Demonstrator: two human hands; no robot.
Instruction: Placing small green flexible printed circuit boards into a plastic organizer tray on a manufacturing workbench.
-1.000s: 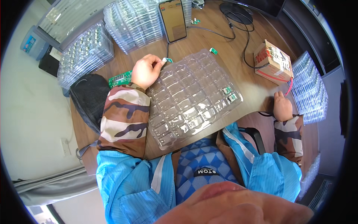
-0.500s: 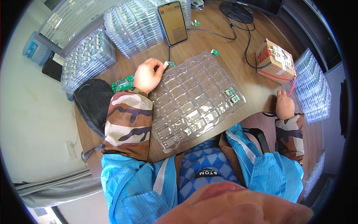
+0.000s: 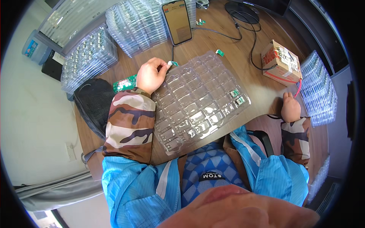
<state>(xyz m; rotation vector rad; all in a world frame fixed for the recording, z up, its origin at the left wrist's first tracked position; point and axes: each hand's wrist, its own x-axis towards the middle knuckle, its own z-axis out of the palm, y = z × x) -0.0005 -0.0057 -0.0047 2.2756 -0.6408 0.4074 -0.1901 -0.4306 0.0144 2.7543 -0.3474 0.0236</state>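
Note:
My left hand (image 3: 151, 76) is closed in a pinch, thumb and index finger gripping a small green circuit board (image 3: 173, 63) with a white part at its end. The board is just off the far left edge of a clear plastic tray (image 3: 197, 87). Two similar small boards (image 3: 240, 100) sit in pockets on the tray's right side. Left of the hand, partly behind the wrist, lies a larger green board (image 3: 125, 83) with a lit red digit display. My right hand (image 3: 291, 108) is closed at the desk's right side, where a red wire (image 3: 299, 89) reaches its fingers; what they hold is hidden.
Stacked clear trays (image 3: 137, 26) line the back left, and another stack (image 3: 318, 87) stands at the right. A phone (image 3: 177, 22) leans upright there. A wired cardboard box (image 3: 280, 62) sits at right. A black mesh pouch (image 3: 92, 104) lies by my left sleeve.
The digit display on the larger green board now shows lit red digits, where it looked pale before. Both hands have stayed in nearly the same places.

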